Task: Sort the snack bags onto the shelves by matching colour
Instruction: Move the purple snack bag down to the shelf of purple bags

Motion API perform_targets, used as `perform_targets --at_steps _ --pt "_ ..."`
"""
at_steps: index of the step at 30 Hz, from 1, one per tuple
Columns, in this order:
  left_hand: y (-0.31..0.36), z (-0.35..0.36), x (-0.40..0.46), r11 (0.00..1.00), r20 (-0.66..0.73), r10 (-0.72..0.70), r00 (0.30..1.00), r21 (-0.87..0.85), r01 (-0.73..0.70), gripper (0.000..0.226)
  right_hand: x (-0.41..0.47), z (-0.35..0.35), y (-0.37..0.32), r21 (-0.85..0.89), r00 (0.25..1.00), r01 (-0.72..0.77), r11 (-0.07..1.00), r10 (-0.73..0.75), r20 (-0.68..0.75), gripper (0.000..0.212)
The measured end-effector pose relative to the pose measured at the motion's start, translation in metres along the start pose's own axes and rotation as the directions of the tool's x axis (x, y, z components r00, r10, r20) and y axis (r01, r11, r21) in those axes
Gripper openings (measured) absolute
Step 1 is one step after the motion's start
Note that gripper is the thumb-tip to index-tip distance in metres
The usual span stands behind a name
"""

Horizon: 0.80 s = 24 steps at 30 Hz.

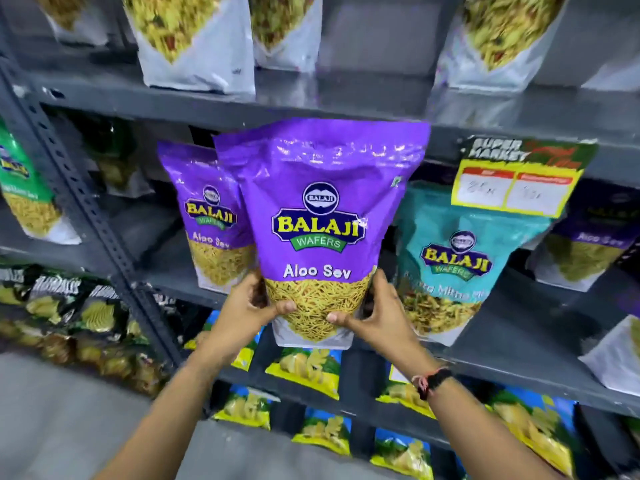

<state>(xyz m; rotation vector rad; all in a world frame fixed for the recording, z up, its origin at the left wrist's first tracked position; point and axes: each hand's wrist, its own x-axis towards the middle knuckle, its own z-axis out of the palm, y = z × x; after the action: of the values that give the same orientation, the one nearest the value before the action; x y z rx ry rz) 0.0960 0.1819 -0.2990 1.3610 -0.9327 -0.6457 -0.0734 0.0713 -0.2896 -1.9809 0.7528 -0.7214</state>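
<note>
A large purple Aloo Sev bag [318,216] is held upright in front of the middle grey shelf [180,278]. My left hand [247,304] grips its lower left corner, and my right hand [377,310] grips its lower right corner. Just behind it to the left, a second purple Aloo Sev bag [204,216] stands on that shelf. A teal snack bag [450,261] stands to the right of the held bag, and another purple bag [588,244] stands further right, partly hidden.
White-bottomed bags [194,43] fill the top shelf. A green bag [20,188] stands at the far left. Dark bags [69,306] lie low on the left, blue-and-yellow bags [308,368] fill the lower shelves. A yellow price tag [516,178] hangs from the upper shelf edge.
</note>
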Motion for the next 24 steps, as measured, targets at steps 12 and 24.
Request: perform_targets --at_steps 12,24 --pt "-0.072 0.032 0.079 0.994 -0.003 -0.065 0.998 0.091 0.065 0.045 0.054 0.019 0.077 0.096 0.99 -0.066 0.993 0.078 -0.121 0.066" --pt "-0.078 0.052 0.069 0.997 -0.244 -0.029 0.969 0.062 0.045 0.068 0.051 0.024 0.082 0.122 0.975 -0.092 0.988 0.114 -0.192 0.089"
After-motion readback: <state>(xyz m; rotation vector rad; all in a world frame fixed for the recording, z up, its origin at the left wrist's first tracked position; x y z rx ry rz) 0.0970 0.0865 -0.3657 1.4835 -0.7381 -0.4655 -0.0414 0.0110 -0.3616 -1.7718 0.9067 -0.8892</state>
